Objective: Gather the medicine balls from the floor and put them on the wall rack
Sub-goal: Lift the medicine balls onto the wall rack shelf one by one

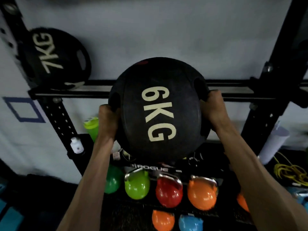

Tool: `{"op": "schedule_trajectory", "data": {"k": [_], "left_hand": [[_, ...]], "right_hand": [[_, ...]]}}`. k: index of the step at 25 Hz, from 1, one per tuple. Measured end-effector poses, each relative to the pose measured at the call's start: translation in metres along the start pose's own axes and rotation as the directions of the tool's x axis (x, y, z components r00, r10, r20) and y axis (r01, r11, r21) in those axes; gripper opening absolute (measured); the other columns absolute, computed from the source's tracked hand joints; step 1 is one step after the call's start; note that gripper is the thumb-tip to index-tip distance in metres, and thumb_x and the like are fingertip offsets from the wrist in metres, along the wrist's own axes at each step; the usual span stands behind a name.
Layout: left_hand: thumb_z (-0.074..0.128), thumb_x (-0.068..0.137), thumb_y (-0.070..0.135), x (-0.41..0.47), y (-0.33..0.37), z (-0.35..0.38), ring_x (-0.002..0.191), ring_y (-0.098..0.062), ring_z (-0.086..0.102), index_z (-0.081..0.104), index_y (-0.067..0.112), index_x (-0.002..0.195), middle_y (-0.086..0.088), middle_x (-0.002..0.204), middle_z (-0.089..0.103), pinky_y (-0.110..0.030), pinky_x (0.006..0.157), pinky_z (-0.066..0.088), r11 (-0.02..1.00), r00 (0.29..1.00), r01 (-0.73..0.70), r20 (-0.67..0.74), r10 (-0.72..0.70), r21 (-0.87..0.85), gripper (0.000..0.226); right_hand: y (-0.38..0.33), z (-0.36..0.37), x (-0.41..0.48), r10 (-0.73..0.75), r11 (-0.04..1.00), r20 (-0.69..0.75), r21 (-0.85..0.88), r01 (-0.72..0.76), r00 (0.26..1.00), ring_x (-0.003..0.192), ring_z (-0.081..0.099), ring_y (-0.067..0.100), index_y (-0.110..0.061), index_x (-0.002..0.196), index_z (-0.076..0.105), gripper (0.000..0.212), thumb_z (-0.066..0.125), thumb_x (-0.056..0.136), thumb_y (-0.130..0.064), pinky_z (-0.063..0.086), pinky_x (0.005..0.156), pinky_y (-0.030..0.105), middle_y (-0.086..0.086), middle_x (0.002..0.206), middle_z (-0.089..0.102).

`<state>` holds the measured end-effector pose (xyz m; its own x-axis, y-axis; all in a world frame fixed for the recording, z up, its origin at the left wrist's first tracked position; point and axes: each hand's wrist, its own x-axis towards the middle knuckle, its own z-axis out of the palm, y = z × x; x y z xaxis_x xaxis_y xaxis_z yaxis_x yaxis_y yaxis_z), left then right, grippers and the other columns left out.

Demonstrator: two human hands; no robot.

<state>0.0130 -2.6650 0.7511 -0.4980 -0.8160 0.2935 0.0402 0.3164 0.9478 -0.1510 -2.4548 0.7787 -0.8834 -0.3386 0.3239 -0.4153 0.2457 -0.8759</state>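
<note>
6KG ball: a black dual-grip medicine ball marked 6KG [158, 110] is held up in the air at mid-frame. It overlaps the wall rack's shelf rail [93, 90], with its top above the rail and its bottom below. Whether it touches the rail cannot be told.
Left hand: the left hand [108, 120] grips the ball's left side, fingers curled into the handle recess there.
Right hand: the right hand [212, 107] grips the right side, fingers wrapped round the handle bar at the ball's edge, just in front of the rail.
7KG ball: a second black medicine ball marked 7KG [55, 57] sits on the rail at the far left, against the white wall, well apart from the held ball.
Open room, left: a bare stretch of rail shows between the two balls.
Open room, right: more bare rail runs from the right hand to the black right upright [276, 64].
Left edge: a perforated left upright [58, 117] drops from the rail beside the left forearm.
Below: kettlebells stand in rows under the ball, namely lime green [137, 185], red [169, 190], orange [202, 192] and blue [190, 223].
Lower shelf: a green shaker bottle [91, 127] and a white pill bottle [76, 145] stand near the left wrist.
Right floor: a coiled yellow cord [291, 170] lies past the right forearm.
</note>
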Motion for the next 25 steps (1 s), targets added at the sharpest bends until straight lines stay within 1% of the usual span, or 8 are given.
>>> {"op": "schedule_trajectory", "data": {"k": [3,5,8,12,15,20,22,25], "left_hand": [[0.055,0.052,0.047,0.041,0.018,-0.033,0.067,-0.023,0.051,0.053,-0.014,0.068,-0.026,0.069,0.057,-0.054,0.057,0.046,0.995,0.989,-0.102,-0.107,0.101,-0.008,0.063],[0.063,0.065,0.034,0.056,0.039,-0.052,0.059,-0.019,0.054,0.054,-0.015,0.066,-0.029,0.065,0.059,-0.044,0.051,0.047,0.989,0.978,-0.150,-0.145,0.149,0.005,0.050],[0.064,0.088,0.009,0.077,0.049,-0.071,0.032,-0.003,0.038,0.043,0.001,0.047,-0.012,0.049,0.044,-0.019,0.038,0.031,0.980,0.952,-0.184,-0.236,0.196,0.075,0.047],[0.064,0.088,0.011,0.115,0.048,-0.094,0.047,-0.014,0.033,0.041,-0.003,0.049,-0.011,0.054,0.043,-0.029,0.052,0.031,0.969,0.889,-0.225,-0.386,0.247,0.102,0.047],[0.058,0.090,-0.002,0.135,0.042,-0.103,0.031,-0.005,0.026,0.032,0.009,0.046,-0.001,0.043,0.031,-0.018,0.036,0.022,0.968,0.861,-0.210,-0.443,0.249,0.136,0.052],[0.048,0.085,-0.014,0.171,0.033,-0.109,0.029,-0.004,0.027,0.030,0.013,0.051,0.010,0.038,0.033,-0.013,0.034,0.021,0.962,0.811,-0.232,-0.519,0.271,0.141,0.047],[0.047,0.084,-0.015,0.184,0.030,-0.105,0.030,-0.003,0.030,0.034,0.014,0.053,0.004,0.044,0.037,-0.011,0.035,0.024,0.960,0.787,-0.245,-0.550,0.280,0.138,0.044],[0.050,0.083,-0.012,0.199,0.021,-0.094,0.036,0.000,0.040,0.041,0.015,0.061,0.003,0.052,0.044,-0.009,0.039,0.030,0.957,0.752,-0.256,-0.593,0.287,0.139,0.036]], "right_hand": [[-0.053,0.019,0.018,-0.072,0.997,-0.014,0.036,0.072,0.997,0.038,0.031,0.009,-0.012,0.053,0.035,0.046,0.060,0.091,-0.001,0.023,0.031,0.012,0.001,0.052,0.036],[-0.079,0.036,0.032,-0.135,0.989,-0.011,0.067,0.135,0.991,0.028,0.032,0.008,-0.012,0.053,0.032,0.049,0.059,0.092,-0.001,0.021,0.031,0.012,0.000,0.052,0.033],[-0.105,0.062,0.055,-0.224,0.974,0.007,0.040,0.224,0.975,0.030,0.031,0.010,-0.014,0.052,0.028,0.052,0.057,0.093,0.001,0.022,0.031,0.013,-0.003,0.051,0.031],[-0.140,0.104,0.099,-0.349,0.934,0.076,0.103,0.341,0.934,0.026,0.031,0.008,-0.016,0.051,0.028,0.054,0.056,0.092,0.005,0.022,0.032,0.012,-0.003,0.051,0.030],[-0.156,0.137,0.131,-0.416,0.907,0.133,0.133,0.400,0.900,0.026,0.033,0.005,-0.015,0.050,0.029,0.054,0.055,0.093,0.005,0.024,0.033,0.012,-0.004,0.050,0.031],[-0.179,0.189,0.185,-0.526,0.847,0.208,0.222,0.484,0.825,0.029,0.032,0.003,-0.018,0.047,0.028,0.057,0.050,0.090,0.012,0.024,0.037,0.011,-0.006,0.048,0.030],[-0.185,0.206,0.208,-0.565,0.812,0.244,0.332,0.480,0.788,0.036,0.032,0.002,-0.021,0.045,0.031,0.051,0.053,0.086,0.000,0.025,0.043,0.012,-0.008,0.049,0.033],[-0.189,0.224,0.227,-0.581,0.790,0.243,0.400,0.465,0.777,0.072,0.053,0.017,-0.033,0.061,0.048,0.021,0.049,0.078,-0.021,0.047,0.070,0.038,-0.009,0.065,0.049]]}}
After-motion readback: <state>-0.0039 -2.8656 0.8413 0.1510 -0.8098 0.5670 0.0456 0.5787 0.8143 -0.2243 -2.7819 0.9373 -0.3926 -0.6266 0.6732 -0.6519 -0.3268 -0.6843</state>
